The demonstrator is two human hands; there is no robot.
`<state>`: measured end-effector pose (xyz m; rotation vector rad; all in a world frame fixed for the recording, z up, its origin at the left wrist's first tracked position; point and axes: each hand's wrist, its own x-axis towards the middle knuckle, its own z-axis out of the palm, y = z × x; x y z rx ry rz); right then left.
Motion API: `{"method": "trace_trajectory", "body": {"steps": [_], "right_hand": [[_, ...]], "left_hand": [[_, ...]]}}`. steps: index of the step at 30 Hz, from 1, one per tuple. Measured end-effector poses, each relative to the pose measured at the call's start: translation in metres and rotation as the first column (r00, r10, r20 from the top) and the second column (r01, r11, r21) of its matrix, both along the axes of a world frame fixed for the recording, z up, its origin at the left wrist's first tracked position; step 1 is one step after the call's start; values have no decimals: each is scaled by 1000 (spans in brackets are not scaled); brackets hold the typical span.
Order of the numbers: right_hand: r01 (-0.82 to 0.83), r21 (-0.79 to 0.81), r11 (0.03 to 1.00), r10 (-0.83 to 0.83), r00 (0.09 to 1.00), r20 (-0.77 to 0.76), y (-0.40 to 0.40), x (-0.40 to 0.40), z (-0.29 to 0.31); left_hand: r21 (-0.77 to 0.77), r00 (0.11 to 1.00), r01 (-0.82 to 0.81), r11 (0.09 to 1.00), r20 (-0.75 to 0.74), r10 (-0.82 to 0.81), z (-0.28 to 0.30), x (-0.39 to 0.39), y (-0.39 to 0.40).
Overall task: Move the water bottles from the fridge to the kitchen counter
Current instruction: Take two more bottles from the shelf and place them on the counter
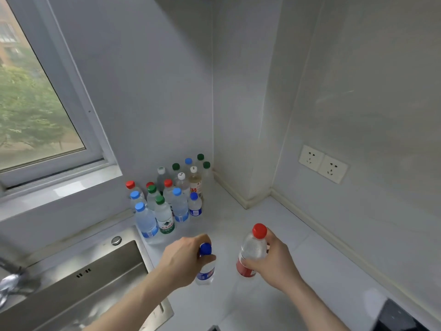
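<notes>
1. White kitchen counter [274,225] fills the corner under the window [35,91], with a steel sink [78,280] at eight o'clock and twin wall sockets [322,163] at three o'clock.
2. At eleven o'clock on the counter a cluster of water bottles [167,199] stands upright against the wall, packed close, caps red, blue, green and white. Free counter lies in front of the cluster, towards six o'clock.
3. At five o'clock the right hand [269,261] wraps its fingers round a red-capped bottle [253,252], tilted slightly; I cannot tell whether its base touches the counter.
4. At six o'clock the left hand [183,256] grips a small blue-capped bottle [205,266] round its neck and shoulder, also roughly upright.
5. My judgement: both bottles are about to be set down. Do it well by lowering each straight onto the free strip just in front of the cluster, base flat, before loosening the fingers.
6. Keep the smaller bottle clear of the sink edge at seven o'clock, and avoid nudging the front row, since one knocked bottle could topple its neighbours.
</notes>
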<state>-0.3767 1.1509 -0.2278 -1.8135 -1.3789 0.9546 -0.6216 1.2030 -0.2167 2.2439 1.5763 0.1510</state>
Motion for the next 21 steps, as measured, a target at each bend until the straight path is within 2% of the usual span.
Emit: {"method": "trace_trajectory", "body": {"steps": [8,13,21], "right_hand": [[32,-104,994,-26,998,52,74,-20,-41],[98,-149,984,-84,992,95,116,-25,-58],[135,-138,981,-110,979,174,186,-20,-70]], "left_hand": [[6,984,128,992,-126,-126,-28,-1,84],[48,944,214,976,-265,-194,-42,14,138],[56,899,224,973,-397,-184,-66,39,216]]}}
